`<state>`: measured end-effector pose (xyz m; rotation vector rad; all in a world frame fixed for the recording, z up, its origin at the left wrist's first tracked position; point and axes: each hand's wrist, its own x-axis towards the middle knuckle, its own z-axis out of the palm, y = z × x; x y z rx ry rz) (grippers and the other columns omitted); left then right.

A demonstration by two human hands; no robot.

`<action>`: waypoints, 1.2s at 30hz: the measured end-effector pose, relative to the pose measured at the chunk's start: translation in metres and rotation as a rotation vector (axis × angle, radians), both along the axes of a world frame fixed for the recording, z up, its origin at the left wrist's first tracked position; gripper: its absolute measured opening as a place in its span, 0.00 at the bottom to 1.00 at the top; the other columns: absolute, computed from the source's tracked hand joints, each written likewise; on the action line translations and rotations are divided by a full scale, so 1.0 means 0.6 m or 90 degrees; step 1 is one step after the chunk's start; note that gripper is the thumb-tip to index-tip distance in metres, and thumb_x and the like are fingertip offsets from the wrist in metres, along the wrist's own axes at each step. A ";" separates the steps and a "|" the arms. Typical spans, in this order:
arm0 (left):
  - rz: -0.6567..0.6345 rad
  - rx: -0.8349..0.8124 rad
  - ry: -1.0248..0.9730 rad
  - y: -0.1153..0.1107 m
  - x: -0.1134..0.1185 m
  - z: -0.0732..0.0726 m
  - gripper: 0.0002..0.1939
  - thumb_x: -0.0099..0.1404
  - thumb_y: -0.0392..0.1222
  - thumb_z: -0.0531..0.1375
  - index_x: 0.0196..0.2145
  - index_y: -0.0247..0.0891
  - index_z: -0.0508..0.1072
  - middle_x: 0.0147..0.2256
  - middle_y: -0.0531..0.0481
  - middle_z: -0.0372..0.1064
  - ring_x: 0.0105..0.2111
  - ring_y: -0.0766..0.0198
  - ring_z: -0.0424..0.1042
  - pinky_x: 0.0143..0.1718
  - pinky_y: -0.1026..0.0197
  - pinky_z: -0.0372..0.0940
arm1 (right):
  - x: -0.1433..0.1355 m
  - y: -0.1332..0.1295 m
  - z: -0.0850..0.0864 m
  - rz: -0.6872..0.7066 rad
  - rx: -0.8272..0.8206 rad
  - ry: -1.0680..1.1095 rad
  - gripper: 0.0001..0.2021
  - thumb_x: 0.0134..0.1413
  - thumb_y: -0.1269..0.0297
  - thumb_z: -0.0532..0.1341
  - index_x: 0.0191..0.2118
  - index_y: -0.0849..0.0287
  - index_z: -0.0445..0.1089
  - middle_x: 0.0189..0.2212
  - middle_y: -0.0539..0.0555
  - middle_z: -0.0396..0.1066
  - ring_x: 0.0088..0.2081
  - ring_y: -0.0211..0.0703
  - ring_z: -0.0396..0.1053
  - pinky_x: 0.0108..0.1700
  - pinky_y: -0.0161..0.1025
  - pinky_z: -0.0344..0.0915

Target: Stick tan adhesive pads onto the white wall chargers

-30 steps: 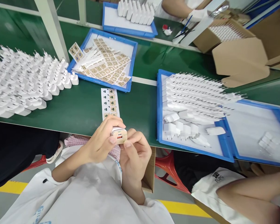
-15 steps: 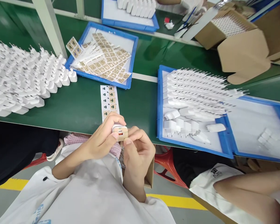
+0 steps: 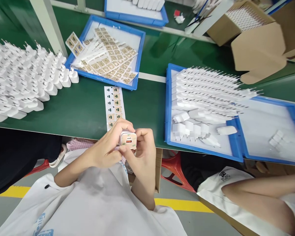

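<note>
A white plug charger (image 3: 121,139) is held just past the table's near edge, its port face turned up toward me. Over that face lies a tan sticker (image 3: 133,139) with cut-outs around the ports, one of them orange-red inside. My left hand (image 3: 109,142) is closed around the charger's left side. The thumb of my right hand (image 3: 143,157) presses at the lower left corner of the face, while its fingers bend against the right side. On the table just beyond lies a white sheet of tan stickers (image 3: 114,105), with several tan pieces gone from its left column.
A blue tray (image 3: 142,49) holds piled sticker sheets. Rows of white chargers (image 3: 27,78) stand at left. Another blue tray (image 3: 167,108) at right holds more chargers, beside a further tray (image 3: 258,131). A cardboard box (image 3: 216,32) stands behind; a co-worker's arm (image 3: 263,190) is at right.
My right thumb has moved left from the sticker's right edge to its lower left corner. The charger's face has tilted more toward me and shifted slightly right. The view has moved a little.
</note>
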<state>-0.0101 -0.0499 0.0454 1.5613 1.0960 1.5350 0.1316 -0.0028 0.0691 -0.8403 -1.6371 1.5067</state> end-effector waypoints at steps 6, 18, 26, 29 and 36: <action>0.012 0.045 0.027 0.003 -0.003 -0.006 0.18 0.69 0.52 0.55 0.53 0.45 0.59 0.45 0.47 0.57 0.42 0.55 0.63 0.41 0.53 0.65 | 0.006 0.012 -0.001 0.132 -0.121 0.044 0.17 0.62 0.53 0.67 0.40 0.50 0.57 0.27 0.42 0.61 0.25 0.34 0.57 0.27 0.33 0.56; 0.106 0.085 0.151 0.012 0.018 -0.015 0.25 0.58 0.29 0.55 0.52 0.44 0.56 0.45 0.47 0.59 0.45 0.56 0.65 0.43 0.54 0.65 | -0.009 0.012 -0.005 0.016 -0.071 -0.059 0.18 0.61 0.46 0.67 0.39 0.51 0.61 0.21 0.40 0.60 0.20 0.32 0.52 0.22 0.32 0.50; 0.016 0.053 0.047 0.010 0.005 -0.026 0.21 0.65 0.34 0.57 0.50 0.47 0.53 0.48 0.48 0.57 0.38 0.63 0.67 0.33 0.61 0.66 | 0.003 0.022 -0.024 0.065 -0.109 0.029 0.18 0.67 0.43 0.59 0.40 0.53 0.71 0.19 0.43 0.64 0.17 0.35 0.59 0.19 0.34 0.56; -0.006 0.011 -0.014 0.005 0.003 -0.031 0.23 0.65 0.37 0.61 0.50 0.48 0.51 0.48 0.49 0.59 0.37 0.66 0.67 0.32 0.64 0.65 | 0.019 0.026 -0.032 0.075 -0.005 0.041 0.15 0.69 0.46 0.60 0.48 0.51 0.72 0.20 0.43 0.65 0.19 0.37 0.64 0.22 0.35 0.62; -0.002 -0.013 -0.031 -0.005 0.021 -0.026 0.32 0.61 0.35 0.67 0.52 0.49 0.50 0.46 0.50 0.62 0.40 0.64 0.68 0.39 0.60 0.67 | 0.040 0.040 -0.020 0.040 0.540 0.043 0.16 0.61 0.71 0.68 0.53 0.48 0.76 0.31 0.50 0.73 0.30 0.41 0.71 0.29 0.39 0.68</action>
